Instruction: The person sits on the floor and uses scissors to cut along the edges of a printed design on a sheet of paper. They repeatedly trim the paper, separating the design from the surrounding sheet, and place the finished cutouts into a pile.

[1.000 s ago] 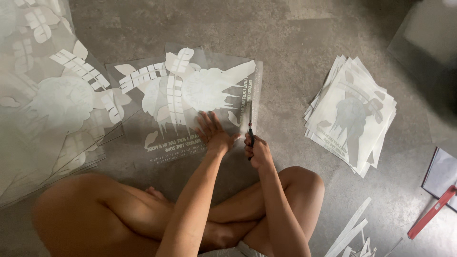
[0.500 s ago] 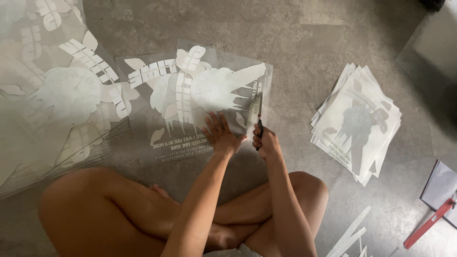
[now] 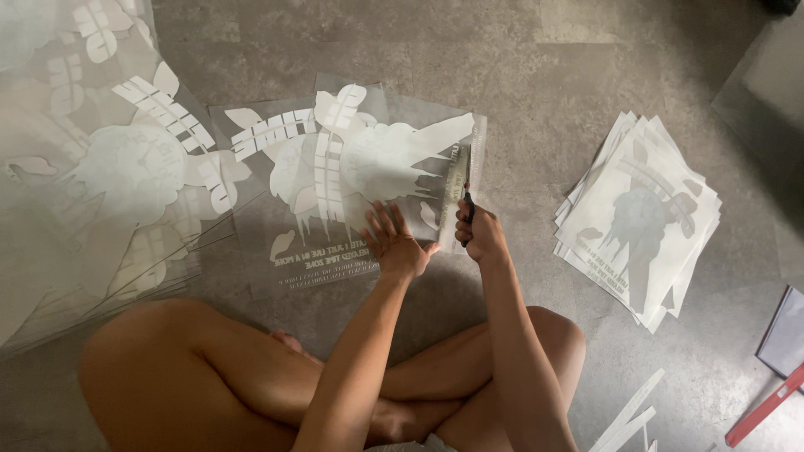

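I sit cross-legged on a grey floor. A clear film sheet printed with a white design lies flat in front of my knees. My left hand presses down on its near edge with fingers spread. My right hand is closed on a pair of dark scissors whose blades run along the sheet's right edge, where a narrow strip is coming away.
A fanned pile of similar clear printed sheets lies to the left. A stack of white-backed sheets lies to the right. Cut white strips lie at lower right, beside a red-edged object and a dark pad.
My right hand and the scissors have moved farther up the sheet's right edge. My left hand stays pressed on the sheet. The camera has tilted slightly.
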